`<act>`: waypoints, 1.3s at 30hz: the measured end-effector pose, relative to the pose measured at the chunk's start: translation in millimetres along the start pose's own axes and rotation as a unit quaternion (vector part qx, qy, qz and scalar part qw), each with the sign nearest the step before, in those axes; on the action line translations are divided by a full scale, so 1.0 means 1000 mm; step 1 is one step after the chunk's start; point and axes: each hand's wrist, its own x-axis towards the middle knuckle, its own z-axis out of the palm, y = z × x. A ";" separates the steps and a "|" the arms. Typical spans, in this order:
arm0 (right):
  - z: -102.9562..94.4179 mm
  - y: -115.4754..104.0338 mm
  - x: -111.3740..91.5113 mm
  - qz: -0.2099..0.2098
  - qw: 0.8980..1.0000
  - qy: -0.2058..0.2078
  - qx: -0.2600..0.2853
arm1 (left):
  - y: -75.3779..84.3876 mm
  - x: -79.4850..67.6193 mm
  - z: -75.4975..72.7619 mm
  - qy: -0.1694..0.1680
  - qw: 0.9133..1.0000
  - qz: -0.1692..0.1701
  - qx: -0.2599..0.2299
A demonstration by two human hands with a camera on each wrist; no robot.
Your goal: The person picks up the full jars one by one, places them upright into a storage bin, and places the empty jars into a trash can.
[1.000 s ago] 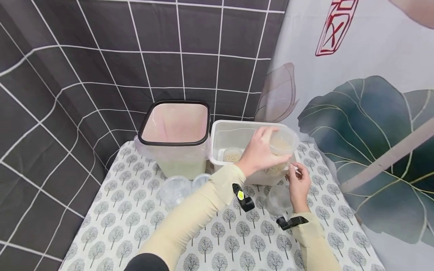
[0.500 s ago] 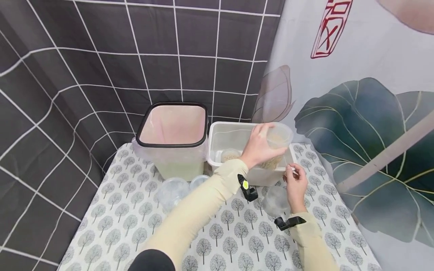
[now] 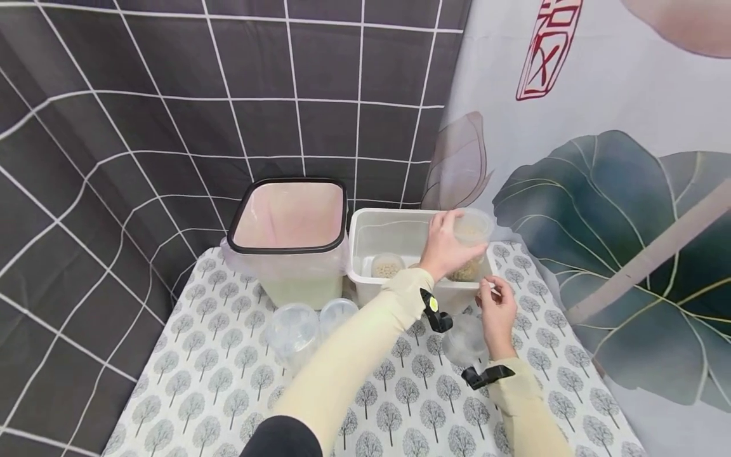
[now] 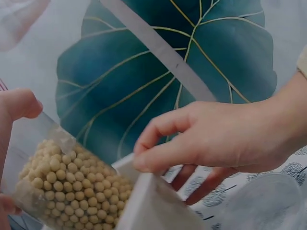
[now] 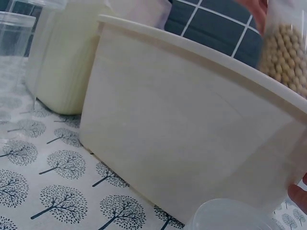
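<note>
My left hand [image 3: 448, 251] grips a clear plastic jar [image 3: 474, 225] at the right end of a white bin [image 3: 361, 279]. In the left wrist view, soybeans [image 4: 79, 191] fill much of the jar, which is tilted. My right hand [image 3: 498, 314] pinches the bin's near right corner, with thumb and index finger over the rim in the left wrist view. A second clear container [image 3: 388, 266] with pale beans sits inside the bin, to the left. Part of the bin's inside is hidden behind my left hand and forearm.
A clear round container [image 3: 464, 343] stands in front of the bin, beside my right wrist. Two more clear containers [image 3: 292, 333] stand at left, partly behind my left forearm. Left of the bin is a pink-lined, black-rimmed trash can [image 3: 297, 279]. A tree-print cloth [image 3: 217, 393] covers the table.
My left wrist has turned, and its forearm has shifted right and slightly up. The jar stays at the bin's right end. My right hand keeps its hold on the corner.
</note>
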 end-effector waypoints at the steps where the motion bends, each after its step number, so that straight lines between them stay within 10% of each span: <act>1: 0.000 0.000 0.000 0.000 1.000 -0.001 -0.003 | -0.001 -0.001 0.003 -0.004 1.000 -0.005 -0.003; 20: 0.001 0.007 -0.001 0.008 1.000 -0.002 -0.012 | -0.043 -0.021 0.030 -0.069 0.990 -0.082 -0.087; 30: 0.000 0.030 0.009 0.007 1.000 0.004 -0.011 | -0.042 -0.019 0.032 -0.183 0.977 -0.103 0.047; 39: -0.003 0.036 0.010 -0.029 1.000 0.012 -0.003 | -0.035 -0.018 0.022 -0.190 0.975 -0.077 0.087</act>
